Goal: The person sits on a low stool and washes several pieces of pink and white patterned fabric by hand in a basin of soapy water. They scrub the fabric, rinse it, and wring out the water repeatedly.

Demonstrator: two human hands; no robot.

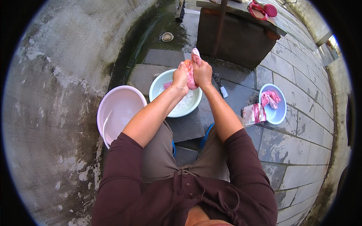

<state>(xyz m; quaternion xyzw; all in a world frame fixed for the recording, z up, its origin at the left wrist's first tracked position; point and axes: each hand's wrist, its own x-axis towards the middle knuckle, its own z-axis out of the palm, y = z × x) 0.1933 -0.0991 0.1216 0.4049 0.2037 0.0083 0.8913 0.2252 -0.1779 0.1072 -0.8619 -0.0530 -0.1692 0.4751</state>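
Both my hands grip a bunched pink and orange cloth (191,75) above a pale green basin (197,106). My left hand (180,75) holds it on the left side, and my right hand (202,73) is closed round it, with one end sticking up past the thumb. Whitish, sudsy water shows inside the basin, and a pink striped cloth (167,85) lies at its left side, partly hidden by my left wrist. The basin stands by a ribbed grey slab (185,127) on the paving.
At left, a pink basin (122,89) holds cloudy water and a white hose. A scrubbing brush (223,91) lies right of the green basin. Further right are a printed packet (254,114) and a blue basin (284,113) with pink cloth. A stone-topped block (234,36) stands ahead; a wall rises left.
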